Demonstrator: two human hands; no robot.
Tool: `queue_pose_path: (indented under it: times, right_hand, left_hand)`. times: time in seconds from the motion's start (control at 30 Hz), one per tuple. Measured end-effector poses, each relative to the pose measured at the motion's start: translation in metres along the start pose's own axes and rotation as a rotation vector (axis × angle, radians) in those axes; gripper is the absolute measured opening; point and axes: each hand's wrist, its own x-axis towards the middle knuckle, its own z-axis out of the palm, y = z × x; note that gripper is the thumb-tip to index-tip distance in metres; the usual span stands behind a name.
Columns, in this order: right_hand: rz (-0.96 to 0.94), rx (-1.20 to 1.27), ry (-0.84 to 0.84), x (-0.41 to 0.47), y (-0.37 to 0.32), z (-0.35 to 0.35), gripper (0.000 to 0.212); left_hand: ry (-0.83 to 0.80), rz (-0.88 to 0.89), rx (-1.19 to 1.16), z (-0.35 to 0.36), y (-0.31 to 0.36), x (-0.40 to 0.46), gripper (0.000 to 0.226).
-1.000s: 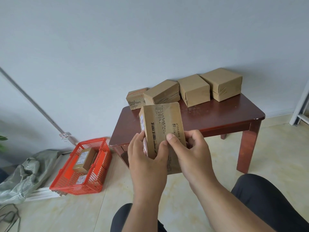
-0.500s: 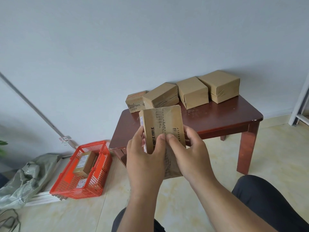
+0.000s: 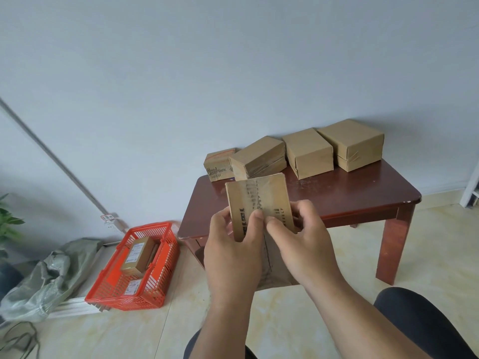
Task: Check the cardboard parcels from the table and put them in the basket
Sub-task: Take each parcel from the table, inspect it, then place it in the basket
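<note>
A flat cardboard parcel [image 3: 259, 198] with dark print stands upright in front of me, held in both hands over the near edge of the dark red table [image 3: 350, 193]. My left hand [image 3: 233, 250] grips its left side, thumb on the face. My right hand [image 3: 300, 244] grips its right side, thumb beside the left thumb. Several brown parcels [image 3: 308, 151] sit in a row along the table's back edge. The orange basket [image 3: 160, 257] stands on the floor left of the table, with two labelled parcels [image 3: 137, 255] inside.
A grey-green plastic sack [image 3: 46, 275] lies on the floor left of the basket. A plant's leaves [image 3: 7, 218] show at the far left edge. A slanted conduit [image 3: 57, 161] runs down the wall. My dark-trousered knee [image 3: 420, 320] is at the lower right.
The held parcel has turned so its broad face looks more squarely at me, and both hands have drawn slightly nearer. The camera has tilted a little upward.
</note>
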Motion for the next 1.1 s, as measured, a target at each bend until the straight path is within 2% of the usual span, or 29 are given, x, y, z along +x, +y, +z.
queue_pose_path:
  times: [0.23, 0.33, 0.53, 0.67, 0.8, 0.97, 1.1]
  right_hand:
    - [0.034, -0.013, 0.090, 0.020, -0.011, 0.010, 0.032]
    - [-0.002, -0.027, 0.075, 0.022, -0.015, 0.012, 0.031]
    - [-0.018, -0.022, 0.039, 0.015, -0.014, 0.017, 0.027]
    - [-0.021, -0.056, 0.058, 0.021, -0.015, 0.016, 0.021]
    - [-0.016, -0.068, 0.055, 0.024, -0.012, 0.015, 0.025]
    - [-0.046, -0.049, 0.028, 0.021, -0.004, 0.015, 0.027]
    - [-0.036, -0.030, 0.035, 0.020, -0.001, 0.009, 0.022]
  left_hand:
    - [-0.055, 0.037, -0.001, 0.001, 0.000, 0.011, 0.046]
    - [-0.068, 0.092, 0.000, 0.000, 0.004, 0.019, 0.040]
    - [-0.035, 0.122, 0.012, -0.002, 0.006, 0.032, 0.052]
    - [-0.021, 0.117, 0.033, 0.001, 0.002, 0.026, 0.046]
    - [0.007, 0.104, 0.042, 0.004, 0.000, 0.022, 0.049]
    - [0.003, 0.035, -0.036, 0.007, 0.002, 0.029, 0.035]
    - [-0.012, 0.032, -0.023, 0.012, -0.001, 0.027, 0.038]
